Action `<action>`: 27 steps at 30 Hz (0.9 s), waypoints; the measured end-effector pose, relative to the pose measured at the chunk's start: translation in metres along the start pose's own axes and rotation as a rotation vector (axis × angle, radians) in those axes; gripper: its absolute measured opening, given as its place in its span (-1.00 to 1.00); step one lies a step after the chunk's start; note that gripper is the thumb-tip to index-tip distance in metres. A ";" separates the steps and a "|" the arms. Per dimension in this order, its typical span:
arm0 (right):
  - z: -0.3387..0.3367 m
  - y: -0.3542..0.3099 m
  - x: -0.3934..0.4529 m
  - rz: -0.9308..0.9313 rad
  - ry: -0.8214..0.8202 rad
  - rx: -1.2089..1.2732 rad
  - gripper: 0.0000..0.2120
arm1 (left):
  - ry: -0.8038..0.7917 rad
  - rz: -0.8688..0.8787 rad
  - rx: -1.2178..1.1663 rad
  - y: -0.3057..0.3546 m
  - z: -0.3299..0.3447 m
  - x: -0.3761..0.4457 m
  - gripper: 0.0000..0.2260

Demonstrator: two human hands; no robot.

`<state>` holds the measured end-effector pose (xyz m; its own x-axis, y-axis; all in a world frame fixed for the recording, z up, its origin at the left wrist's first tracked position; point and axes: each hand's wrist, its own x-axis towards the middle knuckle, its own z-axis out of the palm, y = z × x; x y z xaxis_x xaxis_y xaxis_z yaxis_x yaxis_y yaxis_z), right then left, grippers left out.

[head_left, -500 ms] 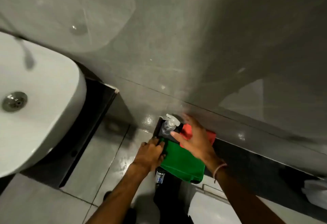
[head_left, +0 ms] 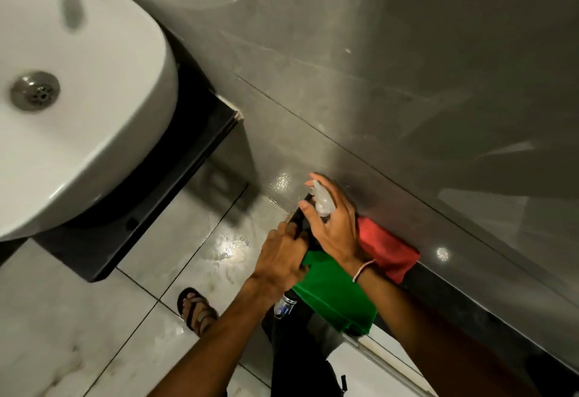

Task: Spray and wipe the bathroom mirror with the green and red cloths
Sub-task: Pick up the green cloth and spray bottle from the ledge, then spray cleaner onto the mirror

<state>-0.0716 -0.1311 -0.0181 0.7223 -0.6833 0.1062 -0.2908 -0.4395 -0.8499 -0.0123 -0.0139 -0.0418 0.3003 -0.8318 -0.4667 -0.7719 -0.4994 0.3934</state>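
On a low dark ledge (head_left: 463,305) at the foot of the grey wall lie a red cloth (head_left: 387,249) and a green cloth (head_left: 335,296), the green one hanging over the ledge's front. A clear spray bottle (head_left: 321,200) stands at the ledge's left end. My right hand (head_left: 333,229) is wrapped around the bottle, thumb on its left and fingers over its head. My left hand (head_left: 282,255) is curled on the left corner of the green cloth. The mirror is not in view.
A white basin (head_left: 94,99) on a dark counter (head_left: 175,189) juts out at the left. A small labelled bottle (head_left: 285,304) shows under my left wrist. My sandalled foot (head_left: 195,310) stands on the glossy floor tiles. A white fixture (head_left: 376,371) sits below the ledge.
My right hand has moved left off the red cloth and closed around the spray bottle. The view has tilted down and closer. My left hand stays on the green cloth.
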 end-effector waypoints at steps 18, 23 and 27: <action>-0.076 -0.377 0.110 -0.626 0.409 0.342 -0.66 | 0.843 0.420 -1.208 -0.032 -0.474 -0.165 -0.79; -0.091 -0.468 0.125 -0.769 0.471 0.317 -0.67 | 0.980 0.543 -0.938 -0.006 -0.589 -0.231 -0.81; -0.096 -0.513 0.131 -0.809 0.479 0.334 -0.55 | 0.990 0.642 -0.866 0.015 -0.642 -0.274 -0.83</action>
<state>0.1115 -0.0510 0.4815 0.2744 -0.4458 0.8520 0.4213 -0.7407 -0.5233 0.2539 0.0509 0.5999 0.5718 -0.6073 0.5516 -0.4550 0.3247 0.8292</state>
